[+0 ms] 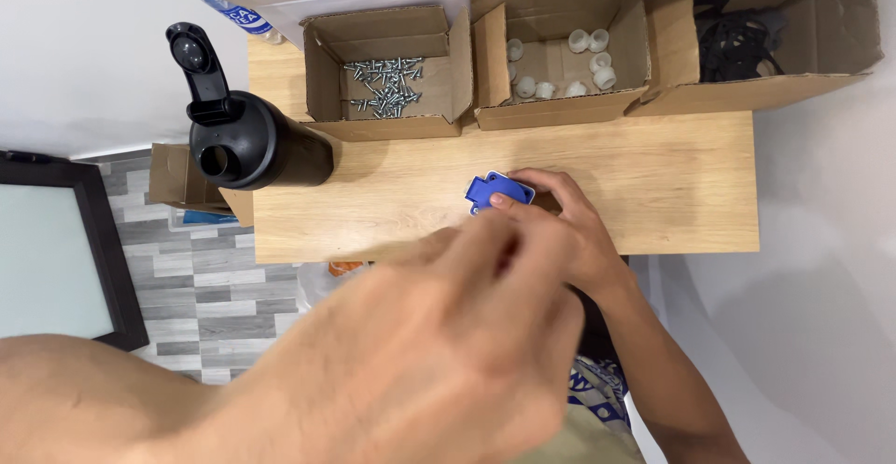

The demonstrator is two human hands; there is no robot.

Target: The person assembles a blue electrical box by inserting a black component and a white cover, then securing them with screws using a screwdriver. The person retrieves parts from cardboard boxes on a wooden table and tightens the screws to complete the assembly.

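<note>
My right hand [560,221] rests on the wooden table [653,184] and grips a small blue plastic part [495,190] between thumb and fingers. My left hand [448,343] is raised close to the camera, large and blurred, its fingers bunched near the right hand. Whether it pinches anything is hidden by blur.
At the table's far edge stand three open cardboard boxes: one with silver screws [385,86], one with white plastic caps [569,63], one with black parts [737,39]. A black shaker bottle [252,137] with its lid flipped up stands at the left. Grey floor and a dark-framed panel [56,259] lie left.
</note>
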